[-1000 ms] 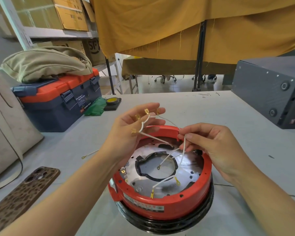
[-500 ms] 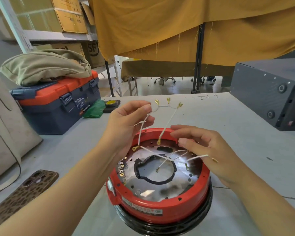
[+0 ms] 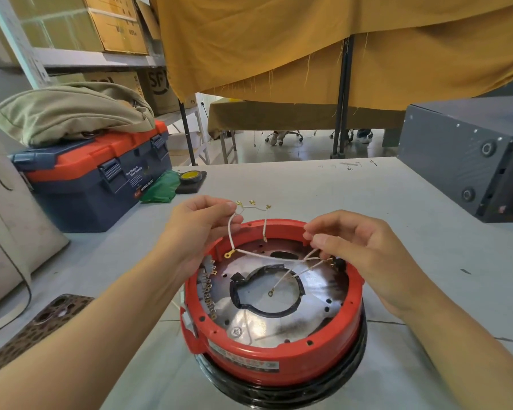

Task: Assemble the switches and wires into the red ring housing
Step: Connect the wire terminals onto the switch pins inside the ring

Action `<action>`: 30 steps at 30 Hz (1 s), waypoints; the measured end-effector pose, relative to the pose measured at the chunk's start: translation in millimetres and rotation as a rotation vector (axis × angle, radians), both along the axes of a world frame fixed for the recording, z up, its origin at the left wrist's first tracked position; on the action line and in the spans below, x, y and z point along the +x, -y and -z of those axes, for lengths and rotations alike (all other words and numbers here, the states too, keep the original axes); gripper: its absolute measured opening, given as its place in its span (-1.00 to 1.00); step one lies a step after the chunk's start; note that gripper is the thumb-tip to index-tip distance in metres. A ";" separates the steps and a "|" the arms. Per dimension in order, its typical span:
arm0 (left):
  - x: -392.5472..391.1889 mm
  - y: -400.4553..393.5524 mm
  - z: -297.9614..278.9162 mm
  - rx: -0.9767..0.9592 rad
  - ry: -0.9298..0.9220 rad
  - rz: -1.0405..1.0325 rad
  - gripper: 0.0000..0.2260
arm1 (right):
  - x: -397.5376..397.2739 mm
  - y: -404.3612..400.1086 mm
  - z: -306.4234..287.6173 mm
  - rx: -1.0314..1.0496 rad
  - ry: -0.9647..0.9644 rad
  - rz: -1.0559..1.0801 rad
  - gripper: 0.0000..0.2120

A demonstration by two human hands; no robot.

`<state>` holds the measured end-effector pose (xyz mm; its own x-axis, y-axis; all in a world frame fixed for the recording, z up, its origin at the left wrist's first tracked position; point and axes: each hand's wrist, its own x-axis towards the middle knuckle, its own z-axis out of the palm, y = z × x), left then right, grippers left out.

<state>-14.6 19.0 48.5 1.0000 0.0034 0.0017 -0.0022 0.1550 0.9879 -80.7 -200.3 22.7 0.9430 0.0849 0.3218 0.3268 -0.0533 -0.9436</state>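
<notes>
A person's left hand [image 3: 200, 229] pinches a bunch of white wires [image 3: 251, 254] tipped with gold ring terminals above the far rim of the red ring housing [image 3: 274, 355], while the right hand [image 3: 359, 250] pinches other strands over the housing's right side. To sort them cleanly, each lead is best drawn out singly and kept taut, so the crossing strands do not knot before they reach their posts. The housing sits on a black base near the table's [image 3: 427, 291] front edge, open side up, showing a shiny metal plate [image 3: 317, 309] with a round central opening and a row of brass contacts [image 3: 209, 287] along its left inner wall.
</notes>
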 end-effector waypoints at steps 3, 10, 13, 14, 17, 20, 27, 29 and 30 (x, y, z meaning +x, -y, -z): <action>-0.3 -3.9 2.3 -0.045 -0.031 -0.013 -0.95 | 2.9 -1.4 3.8 -0.005 0.007 0.053 -0.78; -6.2 -8.2 3.9 0.224 -0.011 0.095 -0.95 | 9.2 -1.0 8.8 -0.065 0.067 0.184 -0.66; -8.3 -9.5 0.9 0.402 0.010 0.141 -0.95 | 9.7 -0.8 9.9 -0.082 0.072 0.191 -0.66; -8.7 -10.2 0.3 0.486 0.024 0.155 -0.96 | 10.0 -0.6 10.2 -0.085 0.070 0.194 -0.67; -9.1 -11.9 0.7 0.821 0.095 0.185 -0.96 | 9.8 -1.2 9.9 -0.088 0.070 0.197 -0.69; -8.2 -12.0 2.6 1.134 0.190 0.213 -0.94 | 8.3 -1.8 8.8 -0.061 0.057 0.176 -0.72; -13.7 -8.4 6.1 1.483 0.286 0.302 -0.94 | 7.7 -3.8 8.1 -0.076 -0.019 0.125 -0.87; -14.7 -6.7 6.5 1.577 0.292 0.312 -0.91 | 6.9 -4.2 7.2 -0.112 -0.021 0.104 -0.88; -15.4 -5.4 6.5 1.627 0.302 0.316 -0.90 | 6.7 -4.2 7.2 -0.144 -0.003 0.108 -0.89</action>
